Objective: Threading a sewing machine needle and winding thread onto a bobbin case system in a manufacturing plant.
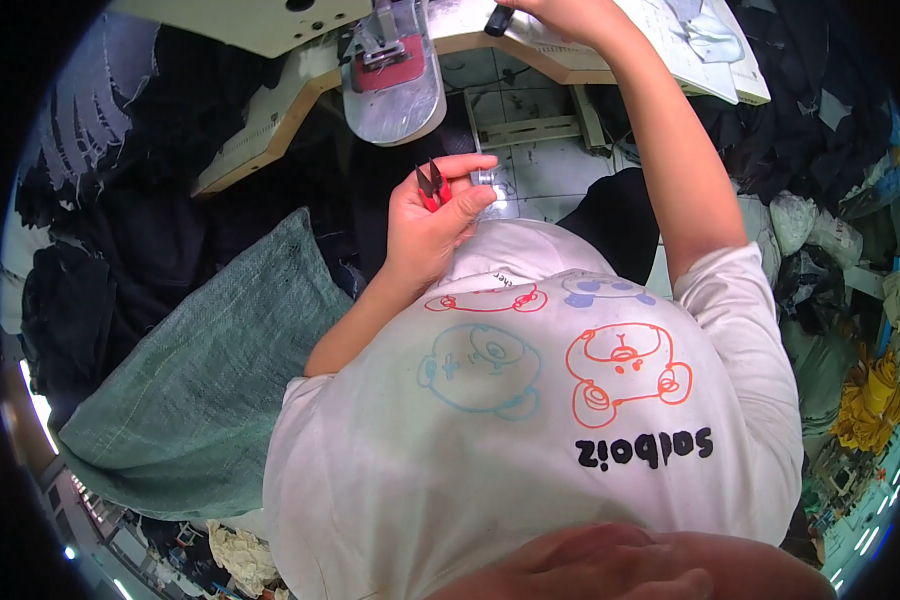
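My left hand (420, 225) holds a pair of red-handled thread snips (432, 188) against the palm, dark blades pointing up and standing apart. Its thumb and forefinger reach out to the right with a gap between their tips. Just beyond it is the rounded metal arm (395, 112) of a machine, with a reddish plate (390, 65) under its metal foot. My right hand (570, 15) is stretched far forward over the pale worktable, partly cut off by the top edge. Its fingers close on the end of a short black rod (499, 20), whose kind I cannot make out.
The worktable (660, 62) curves around the machine, with light cloth (715, 40) at its right. A large green woven sack (210, 370) lies at my left beside dark fabric (140, 240). Plastic bags (815, 235) and a yellow bundle (870, 395) are at right. Tiled floor (545, 160) shows below.
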The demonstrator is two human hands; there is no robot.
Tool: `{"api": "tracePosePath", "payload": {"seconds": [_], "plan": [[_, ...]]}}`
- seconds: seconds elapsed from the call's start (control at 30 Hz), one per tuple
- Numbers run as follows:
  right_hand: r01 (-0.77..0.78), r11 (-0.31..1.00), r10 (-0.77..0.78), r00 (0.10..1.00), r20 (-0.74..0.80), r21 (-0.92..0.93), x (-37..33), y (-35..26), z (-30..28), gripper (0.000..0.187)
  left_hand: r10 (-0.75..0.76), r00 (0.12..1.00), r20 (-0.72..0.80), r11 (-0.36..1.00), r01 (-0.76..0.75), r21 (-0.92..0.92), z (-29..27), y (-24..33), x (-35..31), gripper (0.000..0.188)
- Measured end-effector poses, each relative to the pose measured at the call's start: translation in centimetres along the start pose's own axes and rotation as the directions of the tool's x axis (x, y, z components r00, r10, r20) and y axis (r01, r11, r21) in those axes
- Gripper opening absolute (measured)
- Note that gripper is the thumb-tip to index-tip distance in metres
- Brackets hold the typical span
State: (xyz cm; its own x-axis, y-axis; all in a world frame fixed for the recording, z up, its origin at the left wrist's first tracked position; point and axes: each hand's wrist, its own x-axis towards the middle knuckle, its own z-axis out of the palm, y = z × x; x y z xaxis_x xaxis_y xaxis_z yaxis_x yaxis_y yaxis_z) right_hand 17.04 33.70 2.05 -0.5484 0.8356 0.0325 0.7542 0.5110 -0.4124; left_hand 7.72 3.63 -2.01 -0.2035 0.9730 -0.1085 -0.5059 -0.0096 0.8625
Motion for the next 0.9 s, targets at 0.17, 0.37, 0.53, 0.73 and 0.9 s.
{"api": "tracePosePath", "payload": {"seconds": [0.17, 0.37, 0.53, 0.73, 0.9], "plan": [[-0.117, 0.990, 0.105, 0.984, 0.141, 0.078, 4.2, 0.0, 2.9, 0.049, 0.168, 0.985, 0.032, 0.986, -0.169, 0.012, -0.4, -0.2, -0.4, 0.041], [-0.370, 0.560, 0.323, 0.921, 0.216, 0.741, 4.3, 0.7, 2.7, 0.038, 0.065, 0.995, 0.070, 0.978, -0.050, -0.202, -0.7, 0.3, -0.5, 0.046], [-0.252, -0.107, 0.117, 0.958, 0.264, 0.962, -2.3, 2.2, 0.0, 0.036, 0.112, 0.990, 0.080, 0.986, -0.101, -0.134, 0.0, 0.4, -0.3, 0.041], [-0.139, 0.201, -0.023, 0.989, 0.147, 0.970, -15.5, 5.2, -3.4, 0.024, 0.153, 0.981, 0.119, 0.986, -0.144, -0.082, 1.2, 1.1, 0.6, 0.038], [0.076, 0.548, -0.126, 0.992, -0.007, 0.833, -25.5, 9.6, -7.2, 0.029, 0.211, 0.974, 0.076, 0.974, -0.204, -0.098, 2.6, 1.6, 1.4, 0.036]]}}
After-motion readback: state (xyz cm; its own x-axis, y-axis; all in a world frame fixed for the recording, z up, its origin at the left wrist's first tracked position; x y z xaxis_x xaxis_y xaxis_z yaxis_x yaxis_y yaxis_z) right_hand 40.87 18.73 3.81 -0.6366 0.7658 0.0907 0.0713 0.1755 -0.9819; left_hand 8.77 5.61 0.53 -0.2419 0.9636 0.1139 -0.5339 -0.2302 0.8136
